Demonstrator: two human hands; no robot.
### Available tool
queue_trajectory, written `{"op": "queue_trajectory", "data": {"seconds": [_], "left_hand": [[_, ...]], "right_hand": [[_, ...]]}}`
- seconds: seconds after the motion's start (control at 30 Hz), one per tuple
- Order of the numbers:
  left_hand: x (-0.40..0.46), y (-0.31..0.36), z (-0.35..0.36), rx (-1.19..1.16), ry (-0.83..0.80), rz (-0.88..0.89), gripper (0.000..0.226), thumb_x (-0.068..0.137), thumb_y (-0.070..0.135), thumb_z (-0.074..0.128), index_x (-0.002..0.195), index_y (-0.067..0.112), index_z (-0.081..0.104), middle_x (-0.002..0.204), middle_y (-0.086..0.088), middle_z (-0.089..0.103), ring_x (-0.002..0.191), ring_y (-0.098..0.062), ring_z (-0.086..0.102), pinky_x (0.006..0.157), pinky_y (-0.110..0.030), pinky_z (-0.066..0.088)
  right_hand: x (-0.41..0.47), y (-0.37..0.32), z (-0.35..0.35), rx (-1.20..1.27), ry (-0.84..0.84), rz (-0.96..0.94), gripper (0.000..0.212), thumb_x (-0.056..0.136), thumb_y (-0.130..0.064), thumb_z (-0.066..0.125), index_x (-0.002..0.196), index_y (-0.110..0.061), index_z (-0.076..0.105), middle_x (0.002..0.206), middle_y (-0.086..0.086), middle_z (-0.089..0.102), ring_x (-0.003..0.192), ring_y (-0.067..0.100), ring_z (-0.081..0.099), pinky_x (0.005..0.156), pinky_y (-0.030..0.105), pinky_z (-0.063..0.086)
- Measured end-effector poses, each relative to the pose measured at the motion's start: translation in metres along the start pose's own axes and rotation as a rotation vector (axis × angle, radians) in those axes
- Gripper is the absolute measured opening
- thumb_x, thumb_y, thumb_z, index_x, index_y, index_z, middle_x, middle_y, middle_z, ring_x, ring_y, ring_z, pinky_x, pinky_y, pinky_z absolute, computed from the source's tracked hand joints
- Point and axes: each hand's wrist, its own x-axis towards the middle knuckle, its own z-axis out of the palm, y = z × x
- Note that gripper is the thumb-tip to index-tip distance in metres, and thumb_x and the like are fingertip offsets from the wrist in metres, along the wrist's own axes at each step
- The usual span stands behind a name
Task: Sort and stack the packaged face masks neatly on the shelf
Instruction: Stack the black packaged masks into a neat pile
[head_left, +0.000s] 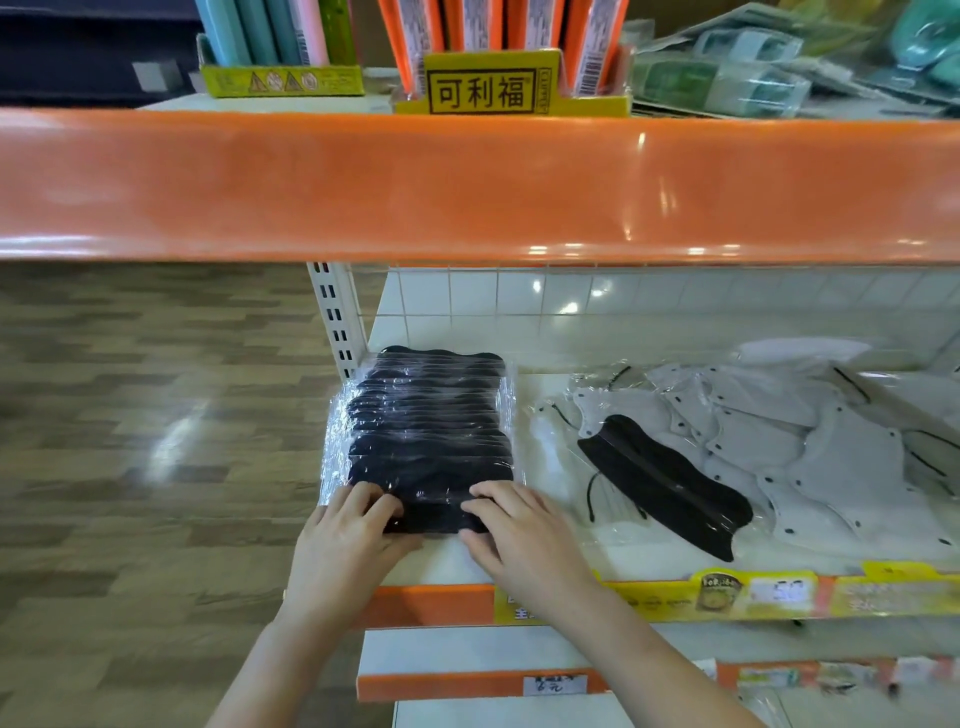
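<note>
White shelf (447, 564) bears black mask stack (428, 436), loose grey masks (810, 447).

A single head-worn, wide-angle view looks forward and down from standing height, close in front of a white shelf (545, 558) at its left end. The orange front lip of the upper shelf (467, 187) bows across the top third of the frame, very near the lens, with goods standing above it. Both forearms enter from the bottom edge, the wooden floor (130, 415) fills the left side, and lower shelf edges show beneath; there is no second view to share any part.
</note>
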Motion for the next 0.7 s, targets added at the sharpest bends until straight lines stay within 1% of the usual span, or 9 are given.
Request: {"op": "queue_trajectory", "data": {"seconds": [0.07, 0.13, 0.17, 0.27, 0.47, 0.5, 0.57, 0.63, 0.7], "left_hand": [[-0.003, 0.003, 0.002, 0.007, 0.006, 0.001, 0.054, 0.082, 0.066, 0.041, 0.084, 0.020, 0.071, 0.090, 0.003, 0.063, 0.082, -0.021, 0.061, 0.061, -0.035, 0.050], [-0.005, 0.006, 0.002, -0.014, 0.028, -0.002, 0.062, 0.094, 0.060, 0.028, 0.086, 0.018, 0.072, 0.093, 0.002, 0.065, 0.082, -0.022, 0.063, 0.062, -0.034, 0.052], [-0.005, 0.009, 0.003, -0.031, 0.056, -0.002, 0.058, 0.096, 0.053, 0.029, 0.086, 0.017, 0.073, 0.093, 0.002, 0.066, 0.082, -0.022, 0.063, 0.062, -0.033, 0.052], [-0.006, 0.022, 0.005, -0.070, 0.130, 0.020, 0.039, 0.092, 0.035, 0.041, 0.085, 0.013, 0.073, 0.091, 0.000, 0.067, 0.079, -0.023, 0.064, 0.063, -0.034, 0.053], [0.004, 0.070, 0.008, -0.156, 0.138, 0.061, 0.030, 0.089, 0.027, 0.045, 0.084, 0.013, 0.072, 0.089, 0.001, 0.067, 0.077, -0.021, 0.064, 0.060, -0.034, 0.052], [0.007, 0.079, 0.009, -0.166, 0.134, 0.067, 0.030, 0.088, 0.027, 0.045, 0.083, 0.014, 0.072, 0.089, 0.001, 0.067, 0.079, -0.021, 0.064, 0.060, -0.034, 0.052], [0.013, 0.097, 0.011, -0.179, 0.119, 0.078, 0.029, 0.087, 0.027, 0.046, 0.082, 0.016, 0.072, 0.089, 0.003, 0.068, 0.081, -0.019, 0.064, 0.061, -0.031, 0.052], [0.019, 0.114, 0.015, -0.192, 0.092, 0.085, 0.029, 0.087, 0.027, 0.046, 0.080, 0.017, 0.071, 0.088, 0.004, 0.068, 0.081, -0.018, 0.064, 0.060, -0.029, 0.051], [0.025, 0.131, 0.020, -0.198, 0.066, 0.090, 0.027, 0.087, 0.026, 0.046, 0.078, 0.017, 0.070, 0.085, 0.005, 0.067, 0.078, -0.019, 0.064, 0.058, -0.029, 0.049]], "right_hand": [[0.000, -0.001, 0.000, 0.000, -0.020, 0.014, 0.035, 0.088, -0.042, 0.043, 0.106, -0.026, 0.069, 0.115, -0.012, 0.061, 0.107, 0.008, 0.056, 0.092, 0.027, 0.046], [-0.001, -0.001, -0.001, 0.015, -0.050, 0.037, 0.035, 0.088, -0.039, 0.041, 0.109, -0.027, 0.067, 0.117, -0.012, 0.059, 0.109, 0.008, 0.056, 0.094, 0.028, 0.046], [-0.001, -0.001, -0.002, 0.035, -0.071, 0.047, 0.037, 0.088, -0.037, 0.039, 0.111, -0.027, 0.066, 0.119, -0.012, 0.058, 0.111, 0.008, 0.054, 0.095, 0.029, 0.045], [0.001, 0.000, -0.004, 0.114, -0.105, 0.074, 0.044, 0.090, -0.036, 0.031, 0.118, -0.026, 0.063, 0.126, -0.012, 0.054, 0.117, 0.008, 0.049, 0.100, 0.029, 0.038], [-0.005, 0.017, -0.028, 0.110, 0.043, 0.139, 0.035, 0.090, -0.027, 0.037, 0.105, -0.023, 0.068, 0.112, -0.009, 0.060, 0.102, 0.009, 0.054, 0.086, 0.029, 0.048], [-0.008, 0.024, -0.033, 0.088, 0.058, 0.149, 0.032, 0.089, -0.025, 0.040, 0.103, -0.022, 0.068, 0.109, -0.008, 0.061, 0.100, 0.011, 0.056, 0.085, 0.031, 0.049], [-0.016, 0.041, -0.042, 0.022, 0.080, 0.158, 0.022, 0.083, -0.015, 0.054, 0.100, -0.021, 0.068, 0.107, -0.004, 0.061, 0.097, 0.016, 0.061, 0.083, 0.035, 0.051], [-0.025, 0.058, -0.050, -0.015, 0.091, 0.180, 0.028, 0.074, -0.006, 0.068, 0.099, -0.019, 0.067, 0.106, -0.001, 0.062, 0.094, 0.021, 0.063, 0.080, 0.038, 0.053], [-0.032, 0.073, -0.057, -0.052, 0.103, 0.215, 0.033, 0.068, -0.004, 0.075, 0.097, -0.017, 0.067, 0.105, 0.000, 0.062, 0.091, 0.022, 0.064, 0.075, 0.036, 0.053]]}}
